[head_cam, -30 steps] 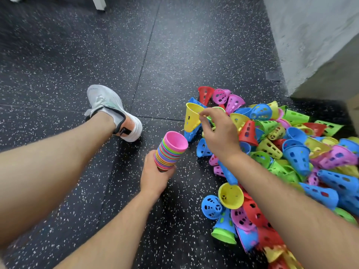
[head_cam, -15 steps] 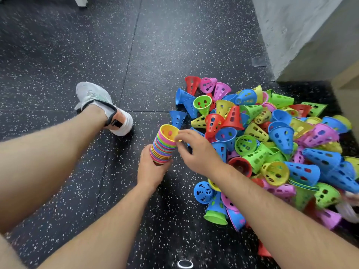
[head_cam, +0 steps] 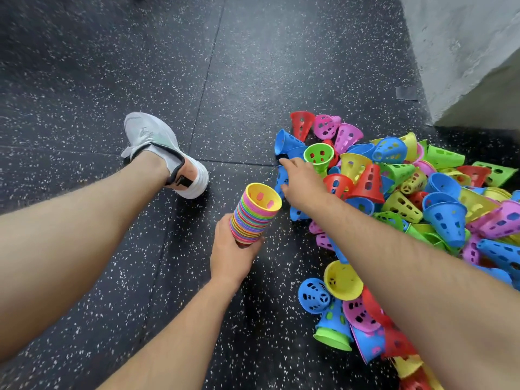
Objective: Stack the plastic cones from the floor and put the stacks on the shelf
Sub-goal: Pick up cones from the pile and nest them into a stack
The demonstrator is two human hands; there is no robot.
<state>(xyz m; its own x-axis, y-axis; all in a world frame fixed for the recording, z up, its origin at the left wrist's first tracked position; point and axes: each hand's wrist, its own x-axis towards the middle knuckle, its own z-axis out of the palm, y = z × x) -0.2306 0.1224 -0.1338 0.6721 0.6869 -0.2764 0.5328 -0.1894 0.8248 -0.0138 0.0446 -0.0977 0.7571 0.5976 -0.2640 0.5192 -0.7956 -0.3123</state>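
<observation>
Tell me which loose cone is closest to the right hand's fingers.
The blue cone at the pile's left edge: it lies between thumb and forefinger of the right hand; the others lie farther off.

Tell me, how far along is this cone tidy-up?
Done: the left hand holds a tall multicoloured stack of nested plastic cones, a yellow one on top. In hand: the right hand, fingers spread, reaches for a blue perforated plastic cone at the edge of the big heap of loose coloured plastic cones. Left: that whole heap on the speckled black floor; no shelf shows.
</observation>
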